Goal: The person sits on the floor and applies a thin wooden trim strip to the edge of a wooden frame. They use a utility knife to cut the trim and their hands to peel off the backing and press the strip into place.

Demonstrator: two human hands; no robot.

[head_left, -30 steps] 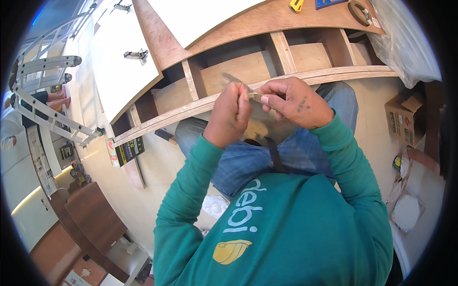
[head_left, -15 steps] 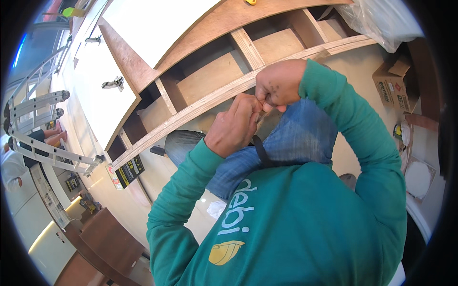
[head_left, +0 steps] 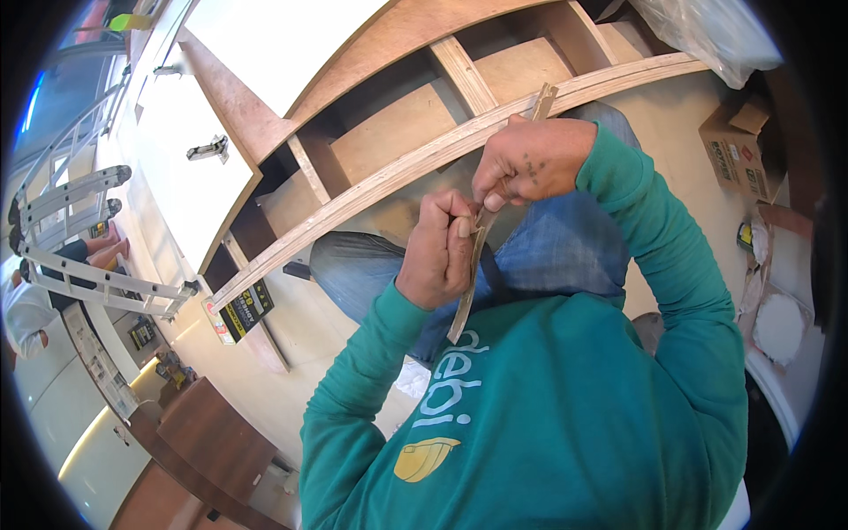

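We list one compartmented wooden frame (head_left: pixel 397 179) ahead, metal ladder (head_left: pixel 75 186) left, cardboard box (head_left: pixel 738 159) right; one long, narrow, brownish strip (head_left: pixel 473 276) above our lap, pinched by left hand (head_left: pixel 437 249) and right hand (head_left: pixel 534 161) fingers.

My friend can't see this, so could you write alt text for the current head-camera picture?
A person's left hand and right hand hold a thin brown strip over their jeans. Ahead is a wooden frame with open compartments; a metal ladder is at left.

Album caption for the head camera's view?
Left hand and right hand hold a thin brown strip near a compartmented wooden frame.
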